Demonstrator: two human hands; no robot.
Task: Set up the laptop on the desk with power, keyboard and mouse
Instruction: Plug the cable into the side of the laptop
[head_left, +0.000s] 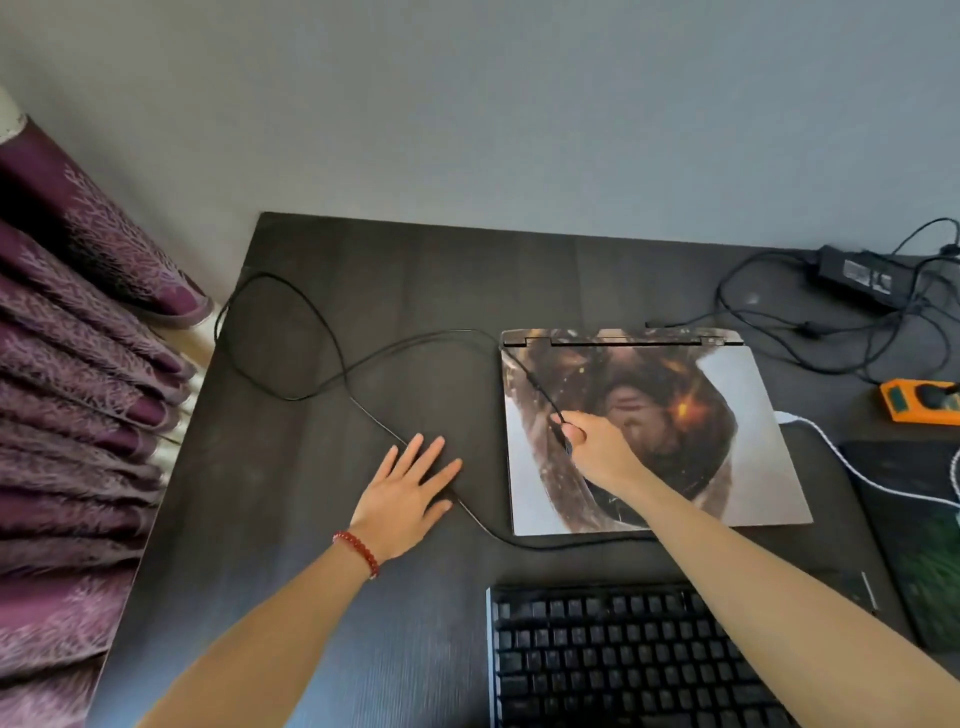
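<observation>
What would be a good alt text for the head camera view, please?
A person's right hand pinches a black cable over a closed laptop on a dark desk, while the left hand lies flat beside it. A black keyboard sits nearer.

Both arms are reaching out from the near side, going far. The left arm is coming in from the near left, and it is wearing a red bead bracelet (357, 552) on the wrist. The left hand (408, 493) is lying flat, palm down, with its fingers (431, 457) straight and spread a little — it is holding nothing. The right arm is reaching from the near right toward the far left. The right hand (589, 441) is curled up — its thumb and fingers are pinching a thin black cable (540, 391).
</observation>
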